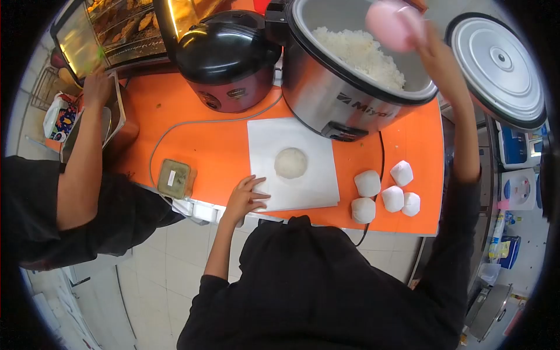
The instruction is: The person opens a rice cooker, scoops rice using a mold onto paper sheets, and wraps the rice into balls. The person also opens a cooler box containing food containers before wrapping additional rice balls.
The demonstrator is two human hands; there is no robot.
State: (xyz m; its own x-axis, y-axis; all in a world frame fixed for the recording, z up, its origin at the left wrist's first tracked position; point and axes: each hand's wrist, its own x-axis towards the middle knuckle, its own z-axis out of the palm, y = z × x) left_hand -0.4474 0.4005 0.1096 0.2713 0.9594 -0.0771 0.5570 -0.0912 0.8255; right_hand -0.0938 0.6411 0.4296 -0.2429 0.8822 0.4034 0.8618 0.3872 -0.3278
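Observation:
My left hand lies with fingers spread on the near left edge of a stack of white wrapping paper. A round, flattened mound of cooked rice sits on the paper. Up at the right, my right hand grips a pink bowl, blurred by motion, over the rim of a large silver rice cooker. Loose white rice fills part of that cooker. Several white paper-wrapped packets stand on the orange table to the right of the paper.
A smaller black-lidded rice cooker stands behind the paper, its grey cable crossing the orange table. A square container sits left. At right is a round metal lid. A co-worker's arm reaches toward a lit food display.

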